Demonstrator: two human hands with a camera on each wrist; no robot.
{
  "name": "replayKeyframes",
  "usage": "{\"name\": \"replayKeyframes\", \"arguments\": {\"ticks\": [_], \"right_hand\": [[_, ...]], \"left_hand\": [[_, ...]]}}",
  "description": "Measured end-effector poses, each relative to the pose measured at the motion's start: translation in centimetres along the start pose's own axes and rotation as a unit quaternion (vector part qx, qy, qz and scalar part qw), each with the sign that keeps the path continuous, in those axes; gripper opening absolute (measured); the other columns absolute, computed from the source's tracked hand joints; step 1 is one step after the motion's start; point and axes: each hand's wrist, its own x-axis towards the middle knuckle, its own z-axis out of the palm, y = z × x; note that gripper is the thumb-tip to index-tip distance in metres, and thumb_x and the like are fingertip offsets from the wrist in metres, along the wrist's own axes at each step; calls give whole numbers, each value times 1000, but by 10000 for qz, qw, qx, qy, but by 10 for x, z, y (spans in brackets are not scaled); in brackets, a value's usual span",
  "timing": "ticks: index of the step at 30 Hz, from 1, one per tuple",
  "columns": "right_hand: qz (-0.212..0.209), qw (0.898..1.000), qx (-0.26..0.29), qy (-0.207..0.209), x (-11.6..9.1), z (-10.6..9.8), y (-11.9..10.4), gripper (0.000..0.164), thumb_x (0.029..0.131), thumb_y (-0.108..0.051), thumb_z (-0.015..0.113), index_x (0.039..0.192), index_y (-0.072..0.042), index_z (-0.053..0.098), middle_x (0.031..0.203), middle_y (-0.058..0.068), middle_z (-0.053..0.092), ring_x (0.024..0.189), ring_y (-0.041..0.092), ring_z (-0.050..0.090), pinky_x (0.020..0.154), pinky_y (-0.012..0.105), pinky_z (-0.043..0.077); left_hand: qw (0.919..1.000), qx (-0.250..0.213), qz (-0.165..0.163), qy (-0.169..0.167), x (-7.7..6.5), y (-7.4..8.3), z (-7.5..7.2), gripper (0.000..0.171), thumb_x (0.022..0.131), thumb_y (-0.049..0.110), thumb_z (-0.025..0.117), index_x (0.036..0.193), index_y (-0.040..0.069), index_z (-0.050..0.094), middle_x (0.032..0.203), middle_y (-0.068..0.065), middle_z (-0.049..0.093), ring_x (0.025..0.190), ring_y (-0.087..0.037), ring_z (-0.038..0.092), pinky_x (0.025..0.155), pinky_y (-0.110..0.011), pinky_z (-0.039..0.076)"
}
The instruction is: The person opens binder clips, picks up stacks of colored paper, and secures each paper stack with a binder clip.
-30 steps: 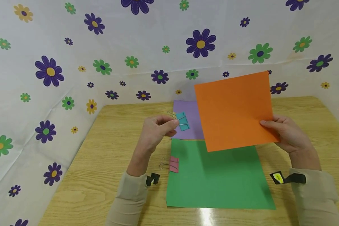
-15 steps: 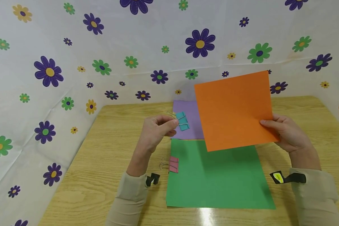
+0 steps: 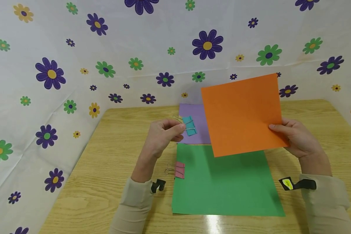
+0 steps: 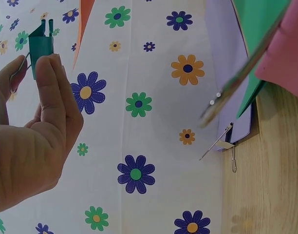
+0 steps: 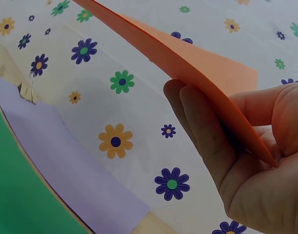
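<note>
My left hand [image 3: 163, 133] pinches a teal binder clip [image 3: 189, 126] by its wire handle, between thumb and fingers. In the left wrist view the clip [image 4: 40, 51] stands up above the fingertips, its jaws apart from any paper. My right hand [image 3: 299, 138] holds an orange sheet of paper [image 3: 242, 113] by its lower right corner, thumb in front and fingers behind. Raised and tilted, the sheet hangs over a green sheet [image 3: 225, 185] and partly hides a purple sheet [image 3: 190, 113]. A pink binder clip [image 3: 180, 170] grips the green sheet's left edge.
Another clip [image 5: 26, 92] sits on the purple sheet's edge, mostly hidden by the left hand in the head view. Everything lies on a wooden table [image 3: 84, 182]. A white flowered cloth [image 3: 152, 35] rises behind it and along both sides.
</note>
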Motion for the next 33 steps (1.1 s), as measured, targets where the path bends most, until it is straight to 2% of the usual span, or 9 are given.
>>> {"name": "replayKeyframes", "arguments": {"ticks": [18, 33], "right_hand": [[-100, 9999, -19, -98, 1, 2, -1, 36, 104, 1, 44, 117, -15, 73, 107, 3, 71, 88, 19, 73, 74, 31, 59], [-72, 9993, -305, 183, 0, 5, -4, 32, 103, -1, 48, 114, -17, 74, 108, 1, 69, 87, 18, 72, 74, 29, 58]], "left_hand": [[10000, 90, -18, 29, 2, -2, 0, 28, 90, 22, 72, 102, -3, 72, 89, -10, 68, 74, -23, 69, 75, -38, 59], [9997, 210, -129, 83, 1, -3, 3, 27, 90, 21, 74, 103, -2, 71, 92, -11, 66, 75, -24, 68, 75, -36, 59]]}}
